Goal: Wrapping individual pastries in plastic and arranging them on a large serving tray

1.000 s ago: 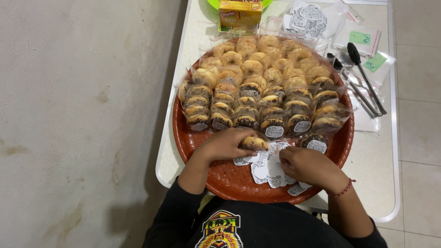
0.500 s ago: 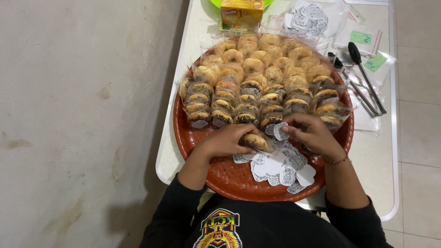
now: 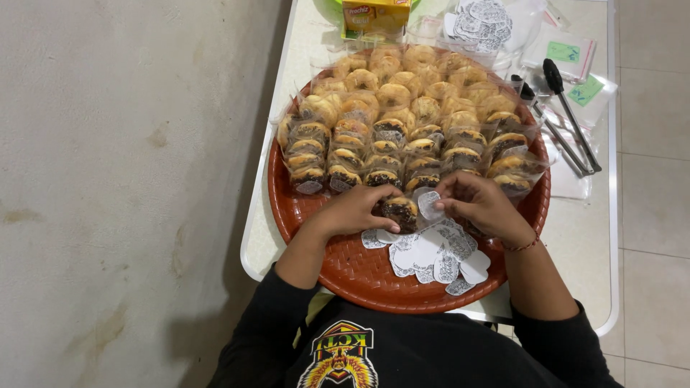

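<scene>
**Two hands working a label onto a wrapped pastry**

The left hand (image 3: 357,210) is curling around a small wrapped pastry (image 3: 399,210), fingers closed on its left side and holding it just above the near part of the round brown woven tray (image 3: 338,269). The pastry is lying with its dark, chocolate-topped face turned up toward the camera; its long axis is running roughly left to right between the two hands, though the wrap is blurring its exact outline. The right hand (image 3: 480,205) is pinching a small white round sticker (image 3: 429,204) between thumb and fingertips, pressing it against the pastry's right end. Just below both hands, a loose pile of white stickers (image 3: 431,253) is lying on the tray. Beyond the hands, rows of wrapped pastries (image 3: 402,115) are filling the far half of the tray, standing on edge. The tray is sitting on a white table (image 3: 589,251), with black tongs (image 3: 568,115) lying to the right and a yellow box (image 3: 375,16) at the far edge.
</scene>
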